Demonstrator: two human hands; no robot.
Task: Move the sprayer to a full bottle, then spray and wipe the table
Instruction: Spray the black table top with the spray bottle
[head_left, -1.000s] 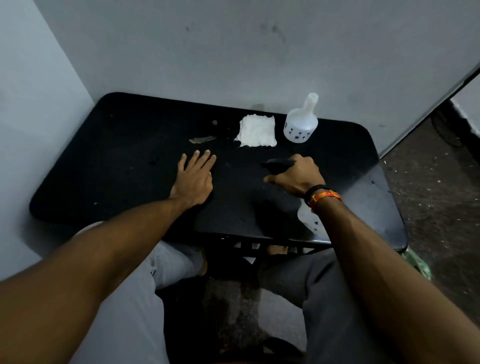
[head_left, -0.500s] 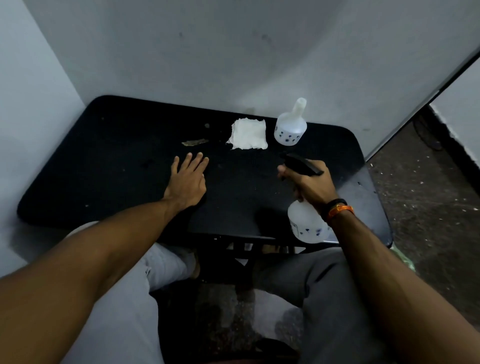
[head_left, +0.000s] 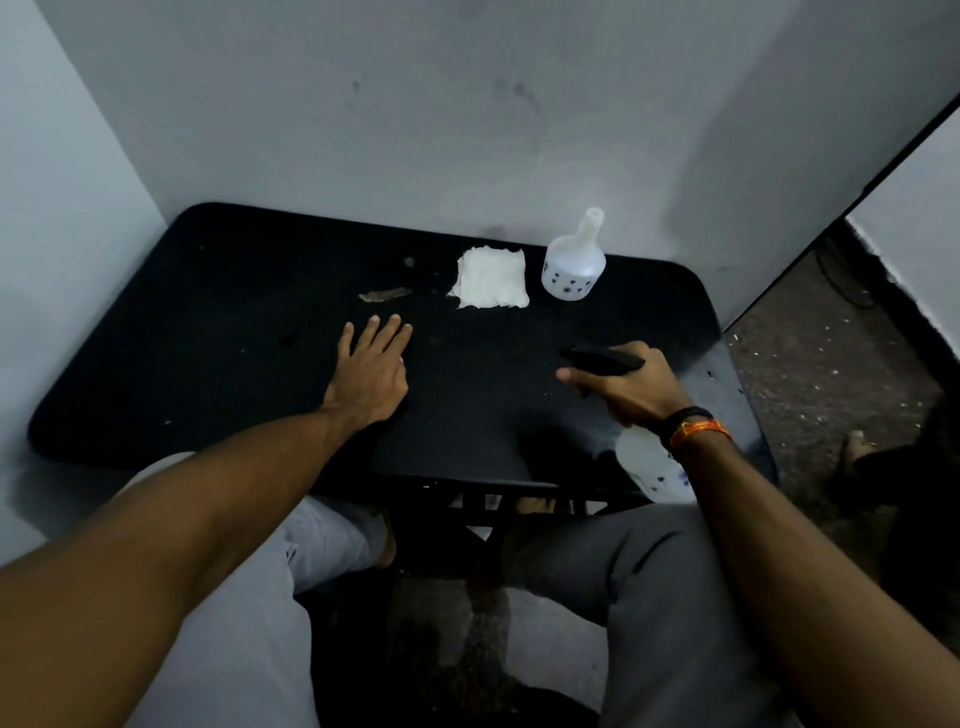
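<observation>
My right hand (head_left: 631, 387) grips the neck of a white spotted spray bottle (head_left: 649, 467), fitted with the black sprayer head (head_left: 602, 359), which points left over the black table (head_left: 208, 322). The bottle's body hangs below my wrist at the table's near right edge. My left hand (head_left: 371, 371) lies flat on the table's middle, fingers together. A folded white cloth (head_left: 491, 278) rests at the back. Beside it on the right stands a second white spotted bottle (head_left: 574, 265) with a bare, open neck.
A small brown scrap (head_left: 385, 294) lies left of the cloth. Grey walls close in behind and on the left. The table's right edge drops to a speckled floor (head_left: 810, 374), where a foot shows. My knees are under the near edge.
My right hand lifted the bottle with the sprayer off the table and drew it back toward the near right edge. My left hand stayed flat in place.
</observation>
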